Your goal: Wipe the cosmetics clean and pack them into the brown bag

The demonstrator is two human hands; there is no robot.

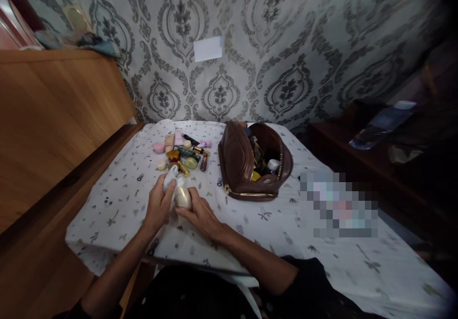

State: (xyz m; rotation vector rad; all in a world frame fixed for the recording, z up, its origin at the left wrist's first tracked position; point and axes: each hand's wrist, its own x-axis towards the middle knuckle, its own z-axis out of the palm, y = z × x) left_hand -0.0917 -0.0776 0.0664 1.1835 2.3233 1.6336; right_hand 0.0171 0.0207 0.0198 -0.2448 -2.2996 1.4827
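My right hand (200, 211) grips a small pale-gold bottle (183, 196) with a white top, tilted over the near part of the table. Bunched white cloth or tissue (171, 175) is pinched in my left hand (159, 200), right beside the bottle's top. Just beyond my hands lies a group of cosmetics: an amber jar (173, 155), a dark green tube (186, 152), a round yellowish-green jar (191, 162), a pink sponge-like piece (159, 147) and several small tubes. To the right, a brown leather bag (236, 159) stands unzipped with a white-capped container (273, 165) inside.
A white patterned cloth covers the table (118, 200). A wooden cabinet (60, 133) borders it on the left, and a patterned wall (229, 85) stands behind. At right are a blurred-out flat item (338, 207) and a clear plastic bottle (382, 124) on dark furniture.
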